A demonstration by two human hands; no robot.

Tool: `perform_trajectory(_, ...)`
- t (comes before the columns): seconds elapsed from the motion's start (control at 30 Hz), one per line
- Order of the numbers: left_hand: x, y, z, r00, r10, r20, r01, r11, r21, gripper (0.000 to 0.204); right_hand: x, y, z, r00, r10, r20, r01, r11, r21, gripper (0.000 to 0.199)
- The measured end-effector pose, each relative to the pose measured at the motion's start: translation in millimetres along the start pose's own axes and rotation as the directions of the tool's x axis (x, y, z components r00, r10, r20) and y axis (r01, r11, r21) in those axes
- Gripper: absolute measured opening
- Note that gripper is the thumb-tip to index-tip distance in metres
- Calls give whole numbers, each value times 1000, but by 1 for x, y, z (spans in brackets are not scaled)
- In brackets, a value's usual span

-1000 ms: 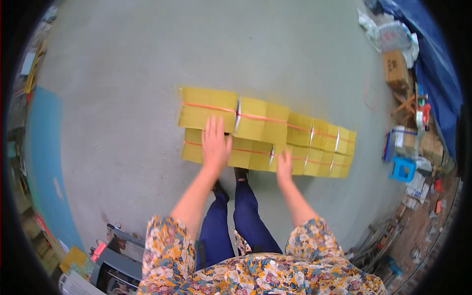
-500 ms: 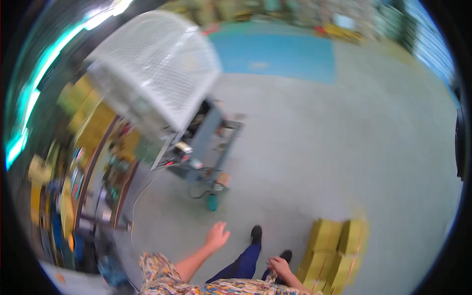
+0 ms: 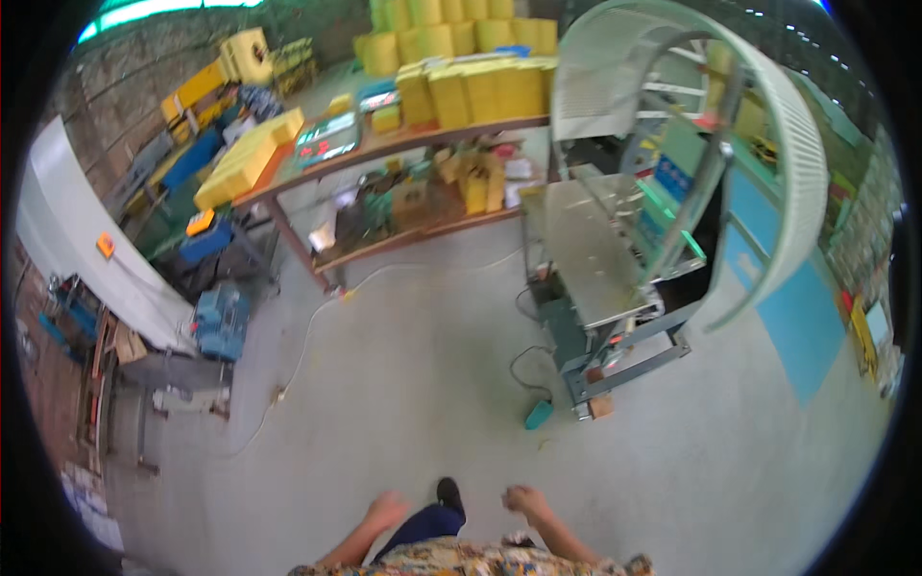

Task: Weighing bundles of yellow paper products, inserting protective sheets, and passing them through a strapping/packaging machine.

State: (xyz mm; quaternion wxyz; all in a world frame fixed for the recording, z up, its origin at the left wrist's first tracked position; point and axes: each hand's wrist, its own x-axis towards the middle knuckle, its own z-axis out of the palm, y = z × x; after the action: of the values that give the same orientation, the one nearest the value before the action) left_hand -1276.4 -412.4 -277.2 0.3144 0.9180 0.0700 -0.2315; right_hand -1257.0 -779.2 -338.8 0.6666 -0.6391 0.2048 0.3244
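Observation:
My left hand point(image 3: 384, 511) hangs low at the bottom of the view with loosely spread fingers and nothing in it. My right hand point(image 3: 526, 500) is beside it, fingers curled in, also holding nothing. Both hover over bare concrete floor point(image 3: 403, 384), near my dark shoe point(image 3: 448, 492). A metal strapping machine point(image 3: 600, 259) with a white mesh arch guard point(image 3: 768, 144) stands ahead to the right. Beyond it is a long wooden table point(image 3: 384, 144) stacked with yellow bundles point(image 3: 480, 86).
A teal foot pedal point(image 3: 538, 414) and cables lie on the floor by the machine's base. A white cable point(image 3: 307, 336) runs across the floor to the left. Blue crates and clutter line the left wall. A blue floor patch point(image 3: 797, 326) lies at right.
I have turned away from the strapped yellow bundles on the floor; they have left the view. Both hands came off them and now hang free, and the machine and table are in front.

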Motion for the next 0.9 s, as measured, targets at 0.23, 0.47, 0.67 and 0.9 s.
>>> perform_trajectory(0.23, 139, 30, -154, 971, 7, -237, -43, 988, -145, 44, 109, -232, 148, 942, -72, 329, 36, 993, 112, 34)
perform_trajectory(0.47, 287, 126, -220, 983, 105, -150, -147, 940, -309, 46, 252, -317, 123, 963, 63, 263, -90, 992, 89, 27)
perform_trajectory(0.67, 415, 167, -312, 963, 135, -232, -177, 970, -169, 48, 394, -478, 101, 967, -66, 247, 62, 998, 25, 29)
perform_trajectory(0.9, 536, 189, -476, 847, 25, -531, -220, 926, -306, 36, 477, -692, 162, 884, -217, 414, 259, 965, -48, 34)
